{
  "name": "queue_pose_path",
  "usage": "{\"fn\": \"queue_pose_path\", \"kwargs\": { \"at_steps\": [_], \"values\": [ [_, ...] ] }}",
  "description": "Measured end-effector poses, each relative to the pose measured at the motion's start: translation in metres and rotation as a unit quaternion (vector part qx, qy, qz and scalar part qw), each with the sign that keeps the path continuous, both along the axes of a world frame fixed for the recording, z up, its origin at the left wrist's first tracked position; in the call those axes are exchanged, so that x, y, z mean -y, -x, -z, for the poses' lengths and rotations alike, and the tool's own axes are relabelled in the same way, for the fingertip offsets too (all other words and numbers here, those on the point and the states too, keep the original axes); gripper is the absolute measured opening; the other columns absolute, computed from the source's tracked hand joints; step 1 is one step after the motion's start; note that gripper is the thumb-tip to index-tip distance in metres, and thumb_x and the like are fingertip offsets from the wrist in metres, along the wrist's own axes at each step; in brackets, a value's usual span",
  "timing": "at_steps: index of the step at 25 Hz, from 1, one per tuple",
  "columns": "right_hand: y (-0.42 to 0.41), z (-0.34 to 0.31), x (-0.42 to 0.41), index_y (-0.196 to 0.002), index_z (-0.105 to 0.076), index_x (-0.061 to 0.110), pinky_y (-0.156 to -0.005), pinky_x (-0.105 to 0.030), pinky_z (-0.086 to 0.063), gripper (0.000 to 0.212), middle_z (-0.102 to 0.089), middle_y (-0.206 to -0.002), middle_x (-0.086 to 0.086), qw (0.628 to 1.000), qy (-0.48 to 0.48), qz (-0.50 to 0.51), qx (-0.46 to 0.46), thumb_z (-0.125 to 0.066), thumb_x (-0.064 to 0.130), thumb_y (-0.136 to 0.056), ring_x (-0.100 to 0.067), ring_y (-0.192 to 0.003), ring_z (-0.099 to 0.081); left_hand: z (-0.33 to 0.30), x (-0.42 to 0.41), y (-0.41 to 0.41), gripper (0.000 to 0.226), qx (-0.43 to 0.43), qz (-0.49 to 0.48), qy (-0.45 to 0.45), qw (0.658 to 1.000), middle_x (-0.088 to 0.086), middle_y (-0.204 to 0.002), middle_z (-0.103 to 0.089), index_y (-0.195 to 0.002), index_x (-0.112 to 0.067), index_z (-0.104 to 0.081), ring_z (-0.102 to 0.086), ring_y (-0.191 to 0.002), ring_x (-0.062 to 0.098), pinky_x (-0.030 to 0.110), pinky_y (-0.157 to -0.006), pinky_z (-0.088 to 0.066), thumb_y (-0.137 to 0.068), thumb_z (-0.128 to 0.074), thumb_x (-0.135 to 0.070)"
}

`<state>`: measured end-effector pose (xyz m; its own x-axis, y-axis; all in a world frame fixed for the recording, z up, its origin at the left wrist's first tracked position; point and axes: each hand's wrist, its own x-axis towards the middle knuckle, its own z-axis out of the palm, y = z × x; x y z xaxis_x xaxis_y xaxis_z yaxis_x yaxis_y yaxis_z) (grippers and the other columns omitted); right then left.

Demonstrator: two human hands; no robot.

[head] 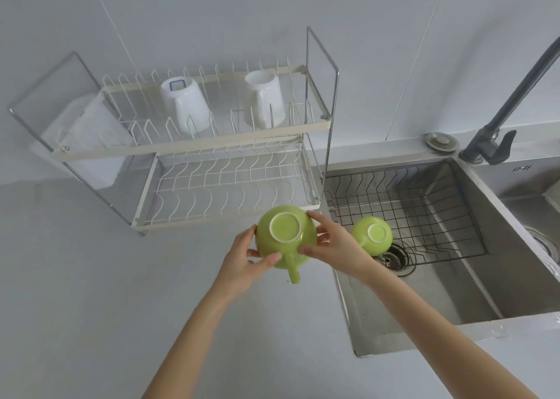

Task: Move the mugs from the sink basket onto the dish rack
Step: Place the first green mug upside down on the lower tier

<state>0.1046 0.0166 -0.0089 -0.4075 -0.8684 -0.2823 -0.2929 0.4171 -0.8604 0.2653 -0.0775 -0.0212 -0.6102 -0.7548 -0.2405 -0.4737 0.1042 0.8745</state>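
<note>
A green mug (285, 235) is upside down in the air over the counter, its handle pointing toward me, just in front of the dish rack's lower tier (212, 213). My left hand (245, 259) grips its left side and my right hand (333, 247) its right side. A second green mug (372, 235) sits upside down in the wire sink basket (439, 210), right of my right hand. Two white mugs (185, 104) (265, 98) stand upside down on the rack's upper tier (194, 147).
The steel sink (454, 292) lies right of the counter, its drain (394, 256) showing beneath the basket. A dark faucet (497, 125) rises at the back right. A white plastic container (91, 137) hangs on the rack's left end. A sink stopper (441, 141) rests on the ledge.
</note>
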Motion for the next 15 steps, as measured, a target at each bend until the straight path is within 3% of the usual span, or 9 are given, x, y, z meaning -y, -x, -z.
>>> {"fn": "queue_pose_path", "kwargs": {
  "at_steps": [3,6,11,15],
  "values": [
    [-0.004,-0.007,0.021,-0.141,-0.032,0.020,-0.084,-0.028,-0.048,0.075,-0.052,-0.116,-0.009,1.000,0.015,0.007,-0.012,-0.071,0.016,-0.078,-0.020,-0.094,-0.058,-0.008,0.027,0.001,0.073,0.023,0.027,0.038,0.999,0.002,-0.141,-0.035,-0.139,-0.017,-0.030,-0.055,-0.097,0.019,0.014,-0.068,-0.042,-0.077,-0.069,-0.019],
    [0.000,-0.008,0.045,-0.144,-0.025,0.022,-0.100,-0.037,-0.045,0.073,-0.051,-0.128,-0.014,0.998,0.009,0.010,-0.068,-0.065,0.027,-0.082,-0.025,-0.110,-0.057,-0.017,0.057,0.012,0.073,0.034,0.027,0.064,0.997,0.005,-0.141,-0.039,-0.137,-0.014,-0.032,-0.055,-0.094,0.019,0.024,-0.077,-0.041,-0.076,-0.071,-0.022],
    [0.013,-0.005,0.083,-0.147,-0.015,0.018,-0.104,-0.038,-0.040,0.071,-0.049,-0.134,-0.015,0.992,-0.013,0.003,-0.123,-0.054,0.032,-0.089,-0.029,-0.121,-0.049,-0.023,0.097,0.039,0.075,0.047,0.040,0.099,0.993,0.008,-0.141,-0.039,-0.138,-0.011,-0.031,-0.053,-0.093,0.018,0.025,-0.081,-0.039,-0.075,-0.071,-0.022],
    [0.030,0.003,0.111,-0.146,-0.016,0.017,-0.104,-0.035,-0.036,0.068,-0.047,-0.138,-0.013,0.992,-0.025,0.012,-0.121,-0.052,0.031,-0.091,-0.028,-0.126,-0.045,-0.013,0.121,0.057,0.073,0.055,0.022,0.070,0.996,0.007,-0.141,-0.041,-0.137,-0.012,-0.034,-0.055,-0.092,0.017,0.025,-0.081,-0.039,-0.075,-0.071,-0.024]
  ]
}}
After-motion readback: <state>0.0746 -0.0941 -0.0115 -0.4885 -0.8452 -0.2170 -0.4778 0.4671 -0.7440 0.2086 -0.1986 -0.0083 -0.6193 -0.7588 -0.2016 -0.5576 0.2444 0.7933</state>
